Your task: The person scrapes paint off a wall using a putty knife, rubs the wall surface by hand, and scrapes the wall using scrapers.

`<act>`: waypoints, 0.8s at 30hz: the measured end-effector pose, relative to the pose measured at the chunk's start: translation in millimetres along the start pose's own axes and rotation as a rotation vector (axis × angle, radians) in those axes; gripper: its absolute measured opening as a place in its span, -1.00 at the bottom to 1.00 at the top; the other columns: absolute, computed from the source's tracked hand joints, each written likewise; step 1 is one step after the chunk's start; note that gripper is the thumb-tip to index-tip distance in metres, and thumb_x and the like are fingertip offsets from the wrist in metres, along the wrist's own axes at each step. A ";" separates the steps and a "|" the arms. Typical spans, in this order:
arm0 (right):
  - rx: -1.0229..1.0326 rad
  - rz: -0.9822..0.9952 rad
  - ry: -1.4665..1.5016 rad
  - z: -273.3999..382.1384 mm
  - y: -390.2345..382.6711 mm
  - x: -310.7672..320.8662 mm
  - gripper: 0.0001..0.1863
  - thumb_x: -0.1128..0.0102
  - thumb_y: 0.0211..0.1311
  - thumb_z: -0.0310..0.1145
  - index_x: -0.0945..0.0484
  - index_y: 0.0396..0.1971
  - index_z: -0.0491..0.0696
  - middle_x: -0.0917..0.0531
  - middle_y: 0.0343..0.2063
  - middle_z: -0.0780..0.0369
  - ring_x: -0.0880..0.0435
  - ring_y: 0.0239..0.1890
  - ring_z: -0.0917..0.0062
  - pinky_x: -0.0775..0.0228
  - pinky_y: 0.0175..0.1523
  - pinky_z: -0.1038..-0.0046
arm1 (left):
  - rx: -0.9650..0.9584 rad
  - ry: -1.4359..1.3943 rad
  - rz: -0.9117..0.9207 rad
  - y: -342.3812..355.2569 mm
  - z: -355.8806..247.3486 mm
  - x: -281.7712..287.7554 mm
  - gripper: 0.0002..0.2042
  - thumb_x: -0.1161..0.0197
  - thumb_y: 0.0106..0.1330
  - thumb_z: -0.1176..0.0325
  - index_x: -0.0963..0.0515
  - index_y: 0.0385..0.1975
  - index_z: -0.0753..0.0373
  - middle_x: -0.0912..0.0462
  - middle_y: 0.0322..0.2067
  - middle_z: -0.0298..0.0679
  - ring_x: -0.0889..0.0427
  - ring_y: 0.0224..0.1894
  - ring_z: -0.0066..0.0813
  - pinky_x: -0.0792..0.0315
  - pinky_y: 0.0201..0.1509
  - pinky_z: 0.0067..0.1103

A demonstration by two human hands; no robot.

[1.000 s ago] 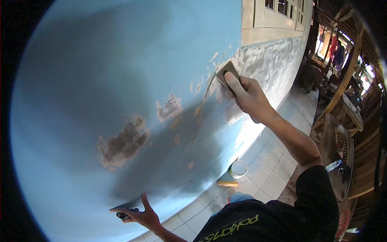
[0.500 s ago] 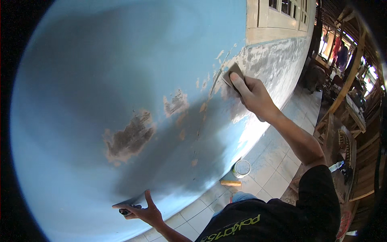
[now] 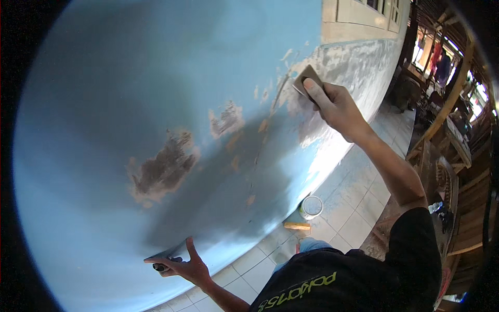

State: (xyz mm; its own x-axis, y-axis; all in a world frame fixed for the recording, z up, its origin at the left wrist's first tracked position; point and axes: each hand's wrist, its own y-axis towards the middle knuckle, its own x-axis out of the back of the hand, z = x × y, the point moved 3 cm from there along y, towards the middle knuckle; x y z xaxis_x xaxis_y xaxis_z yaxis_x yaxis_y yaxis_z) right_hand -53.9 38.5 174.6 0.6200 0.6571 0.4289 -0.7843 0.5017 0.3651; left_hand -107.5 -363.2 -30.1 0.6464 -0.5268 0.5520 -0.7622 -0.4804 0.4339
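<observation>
The blue wall (image 3: 104,104) has a crack (image 3: 279,93) running down it and several patches of peeled paint. At the crack's upper end, my right hand (image 3: 340,112) grips a flat, grey-bladed scraper (image 3: 307,78), thumb pressed on its face. The blade is at the wall beside the bare, pale strip; its handle is hidden in my palm. Lower left, close to the wall, my left hand (image 3: 191,268) holds a black-handled tool (image 3: 162,267), with thumb raised and fingers stretched along it. A thin dark edge shows between thumb and fingertips; the tool's kind is unclear.
Below the wall, a round white tub (image 3: 312,207) stands on the tiled floor (image 3: 358,208), beside a yellow-orange block (image 3: 297,226). A cream window frame (image 3: 358,21) is at the upper right. Wooden posts and timber furniture (image 3: 442,156) line the right side.
My right hand and the scraper have moved slightly up and right along the wall. My left hand stays nearly in place, and the view has shifted a little.
</observation>
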 end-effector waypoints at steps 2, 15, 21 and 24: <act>-0.036 -0.007 0.008 -0.8 -1.9 -0.2 -0.44 0.01 0.27 0.09 -0.56 -0.48 -0.19 -0.42 -0.68 0.35 -0.32 -0.60 0.73 -0.15 -0.50 0.63 | 0.013 -0.003 0.014 -0.5 -1.8 -0.5 0.15 -0.39 -0.05 -0.11 0.35 0.36 0.13 -0.02 0.13 0.21 -0.13 0.17 -0.02 -0.24 0.15 -0.29; 0.157 -0.101 -0.174 -6.7 8.8 14.5 -0.43 -0.05 0.24 0.09 -0.58 -0.54 -0.22 -0.36 -0.78 0.36 -0.29 -0.68 0.70 -0.13 -0.56 0.60 | -0.024 0.014 -0.016 1.9 0.6 1.3 0.12 -0.40 -0.02 -0.07 0.34 0.36 0.13 -0.04 0.07 0.21 -0.20 0.11 0.00 -0.28 0.07 -0.25; 0.217 -0.092 -0.261 2.5 13.7 21.3 -0.44 -0.07 0.23 0.08 -0.59 -0.51 -0.22 -0.38 -0.80 0.32 -0.32 -0.71 0.69 -0.14 -0.59 0.56 | -0.017 0.004 -0.015 0.5 -4.9 3.8 0.13 -0.42 -0.03 -0.04 0.34 0.36 0.13 -0.04 0.07 0.20 -0.20 0.10 -0.02 -0.27 0.07 -0.25; 0.267 -0.089 -0.325 8.6 13.2 26.6 -0.45 -0.07 0.22 0.07 -0.61 -0.47 -0.22 -0.41 -0.81 0.30 -0.37 -0.72 0.68 -0.17 -0.60 0.56 | -0.018 -0.030 -0.017 0.8 -5.3 5.7 0.12 -0.42 -0.02 -0.03 0.34 0.36 0.10 -0.05 0.05 0.18 -0.18 0.12 0.02 -0.25 0.11 -0.21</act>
State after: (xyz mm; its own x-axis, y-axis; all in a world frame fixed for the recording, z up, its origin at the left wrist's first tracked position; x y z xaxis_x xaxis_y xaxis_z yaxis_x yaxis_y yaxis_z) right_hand -47.5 57.8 198.0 0.6940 0.3850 0.6084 -0.7199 0.3573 0.5950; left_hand -104.7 -362.9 -22.9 0.6600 -0.5397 0.5227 -0.7513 -0.4768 0.4563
